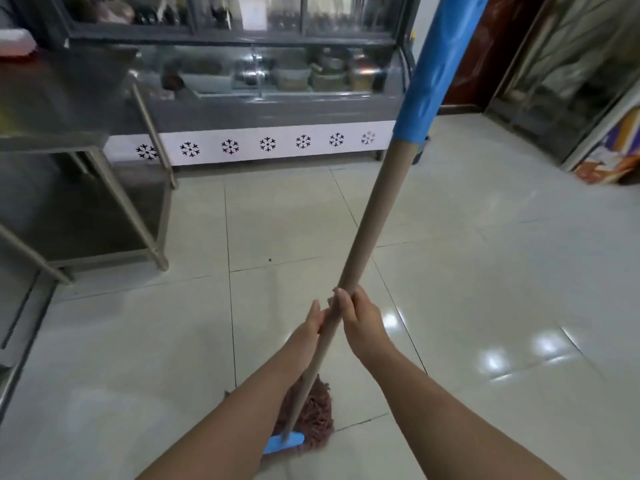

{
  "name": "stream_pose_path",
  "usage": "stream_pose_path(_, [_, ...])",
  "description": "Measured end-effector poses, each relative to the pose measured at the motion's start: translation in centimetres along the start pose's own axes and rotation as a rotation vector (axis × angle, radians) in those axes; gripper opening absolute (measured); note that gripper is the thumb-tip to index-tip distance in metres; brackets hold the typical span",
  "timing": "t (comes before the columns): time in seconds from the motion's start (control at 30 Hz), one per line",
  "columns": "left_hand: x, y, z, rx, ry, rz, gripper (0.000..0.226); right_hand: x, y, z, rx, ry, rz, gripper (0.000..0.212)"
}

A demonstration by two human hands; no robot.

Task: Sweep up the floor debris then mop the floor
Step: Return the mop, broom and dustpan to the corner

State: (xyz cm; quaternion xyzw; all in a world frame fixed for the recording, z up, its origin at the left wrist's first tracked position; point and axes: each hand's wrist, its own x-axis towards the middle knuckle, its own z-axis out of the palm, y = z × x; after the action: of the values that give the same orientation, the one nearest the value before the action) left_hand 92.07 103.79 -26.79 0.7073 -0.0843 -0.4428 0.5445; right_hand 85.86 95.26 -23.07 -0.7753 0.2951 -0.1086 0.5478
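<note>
A mop with a long tan handle point(372, 209) and a blue sleeve at its top runs from the upper right down to the bottom centre. Its reddish-brown string head point(311, 417) with a blue clamp point(284, 442) rests on the pale tiled floor point(485, 271) near my feet. My left hand point(313, 323) holds the handle from the left, fingers against the pole. My right hand point(360, 318) grips the handle just above, fingers curled round it. A small dark speck point(269, 260) lies on the tile ahead.
A steel table point(86, 143) with slanted legs stands at the left. A glass display fridge point(263, 109) with a snowflake strip spans the back. A cardboard box point(609, 157) leans at the right by a glass door. The floor at right shines with light reflections.
</note>
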Motion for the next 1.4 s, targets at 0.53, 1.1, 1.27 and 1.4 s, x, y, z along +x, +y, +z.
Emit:
stream_pose_path(0.53, [4.0, 16.4, 14.2, 0.080, 0.031, 0.562, 0.038, 5.8, -10.9, -19.5, 0.390, 0.429, -0.296, 0.032])
stream_pose_path(1.1, [10.1, 49.7, 42.8, -0.100, -0.312, 0.959, 0.063, 17.4, -22.8, -57.8, 0.540, 0.418, -0.823, 0.040])
stream_pose_path(1.27, [16.9, 54.5, 51.0, -0.253, -0.411, 0.832, 0.053, 23.4, -22.2, -66.0, 0.459, 0.587, -0.834, 0.044])
stream_pose_path(1.4, [24.1, 56.7, 57.6, -0.307, -0.501, 0.748, 0.054, 28.5, -22.1, -72.0, 0.439, 0.704, -0.826, 0.042])
